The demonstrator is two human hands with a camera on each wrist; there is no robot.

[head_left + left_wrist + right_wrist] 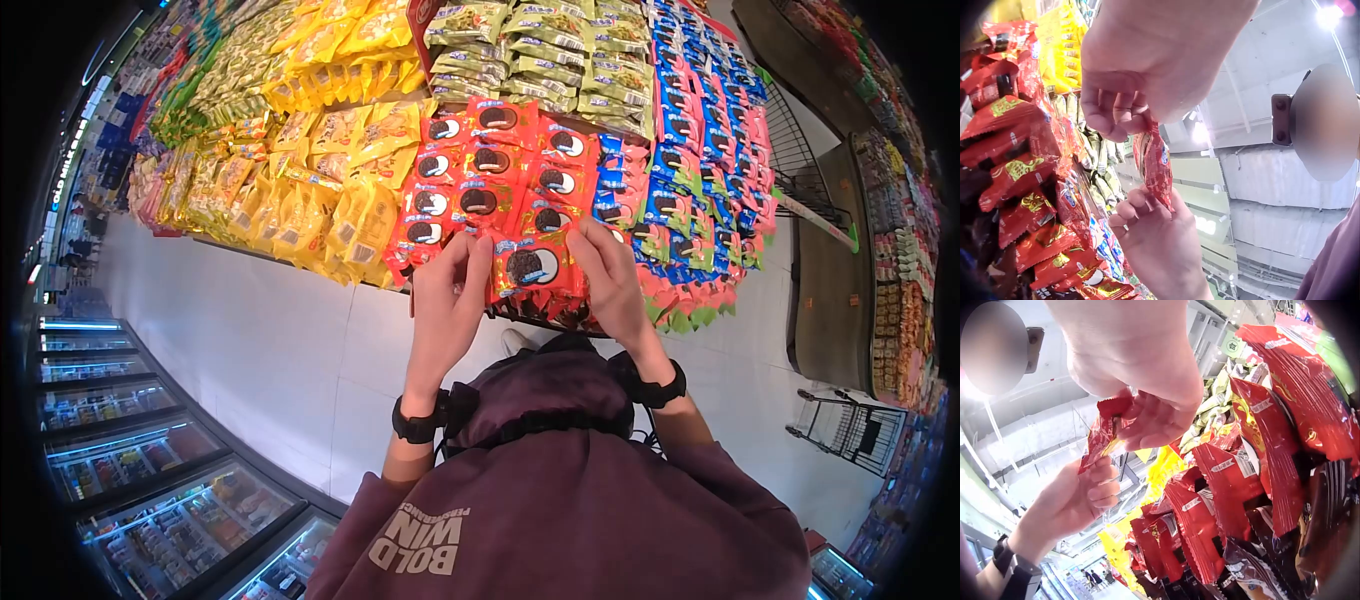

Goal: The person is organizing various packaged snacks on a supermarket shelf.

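Note:
A red packet with a dark cookie picture [530, 264] is held between both hands above the front of the red packet stack. My left hand [450, 300] pinches its left end with thumb and fingers, and my right hand [612, 285] pinches the right end. In the left wrist view the packet [1159, 164] is seen edge-on, the left hand [1154, 62] above and the right hand [1163, 240] below. The right wrist view shows the packet [1100, 434] between the right hand [1141, 369] and the left hand [1069, 500].
Stacked red packets [478, 160] lie beyond the hands, with yellow bags [300, 215] to the left, green packets [550, 50] behind and blue-pink packets [700, 180] to the right. A shopping cart [850, 430] stands at the right; freezers [170, 470] line the lower left.

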